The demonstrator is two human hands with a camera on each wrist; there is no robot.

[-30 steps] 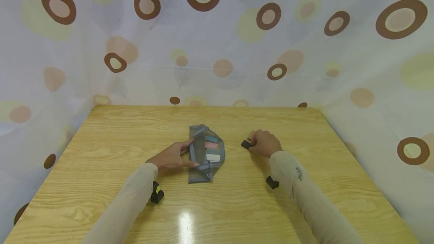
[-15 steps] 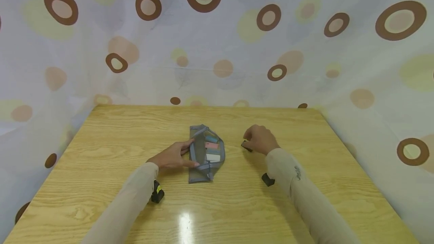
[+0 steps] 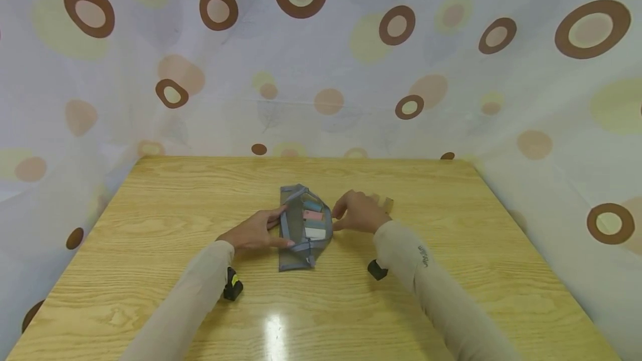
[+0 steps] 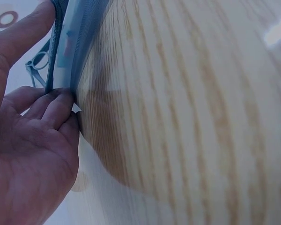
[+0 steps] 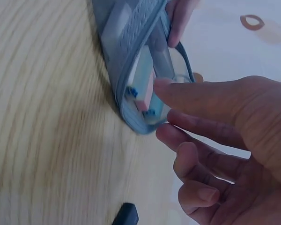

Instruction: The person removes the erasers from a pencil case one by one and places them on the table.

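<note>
Site: a tabletop [image 3: 190, 188] screened on 3 sides; type of room beyond cannot be told. Pale sheeting [image 3: 361, 79], printed with brown rings and pastel spots, rises past the far, left and right edges. Surface wood-grained, glossy, 1 bright reflection [image 3: 275, 336].

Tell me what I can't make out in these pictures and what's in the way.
- Head view: the tan pieces are partly hidden by the right hand; the writing on the right sleeve is too small to read.
- Left wrist view: the mesh pouch is cut off by the top edge.
- Right wrist view: the dark object is cut off by the bottom edge; the right thumb partly blocks the pouch's opening.
</note>
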